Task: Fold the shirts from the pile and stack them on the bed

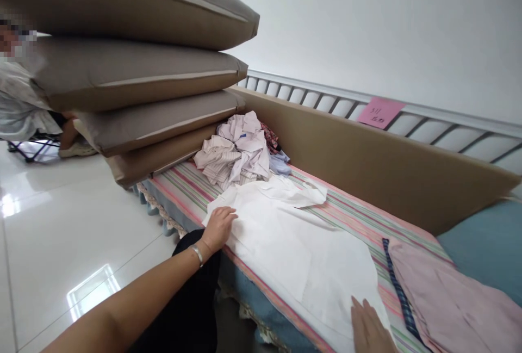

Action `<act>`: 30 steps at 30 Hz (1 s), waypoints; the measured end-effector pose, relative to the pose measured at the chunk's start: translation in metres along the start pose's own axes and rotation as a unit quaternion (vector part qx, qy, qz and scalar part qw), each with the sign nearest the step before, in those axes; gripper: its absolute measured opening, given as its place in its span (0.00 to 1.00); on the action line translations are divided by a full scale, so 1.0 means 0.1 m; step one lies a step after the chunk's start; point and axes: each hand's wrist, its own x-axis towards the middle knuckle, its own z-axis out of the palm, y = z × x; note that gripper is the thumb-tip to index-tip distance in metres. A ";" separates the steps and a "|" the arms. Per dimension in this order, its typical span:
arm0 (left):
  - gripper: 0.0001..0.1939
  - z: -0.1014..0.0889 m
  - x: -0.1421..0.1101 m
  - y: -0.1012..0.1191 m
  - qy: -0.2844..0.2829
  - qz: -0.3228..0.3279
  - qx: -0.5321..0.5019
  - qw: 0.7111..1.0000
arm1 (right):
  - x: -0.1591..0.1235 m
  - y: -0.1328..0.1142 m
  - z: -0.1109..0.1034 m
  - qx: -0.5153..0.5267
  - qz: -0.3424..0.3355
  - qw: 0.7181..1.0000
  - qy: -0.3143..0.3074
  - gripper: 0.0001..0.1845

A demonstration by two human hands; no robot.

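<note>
A white shirt lies spread out on a striped sheet, its collar end away to the upper left and its hem towards the lower right. My left hand, with a silver bracelet at the wrist, rests on the shirt's near edge by the shoulder, fingers slightly bent over the cloth. Near the hem my right hand lies flat on the fabric, fingers out; the frame's bottom edge cuts it off. Neither hand visibly lifts the shirt.
Crumpled shirts are heaped beyond the white one. Folded pink clothing lies at right beside a blue cushion. Big brown cushions tower at left. A pink note hangs on the rail. A person sits far left.
</note>
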 end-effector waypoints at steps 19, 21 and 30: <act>0.30 0.56 0.02 0.15 -0.119 0.054 0.108 0.985 | 0.10 -0.23 0.19 -0.133 0.097 0.983 -0.075 0.36; 0.28 0.54 0.02 0.06 -0.110 0.053 0.114 0.986 | 0.09 -0.23 0.16 -0.131 0.102 0.984 -0.070 0.36; 0.26 0.60 0.02 -0.03 -0.094 0.066 0.133 0.984 | 0.09 -0.36 -0.06 -0.153 0.118 0.977 -0.092 0.29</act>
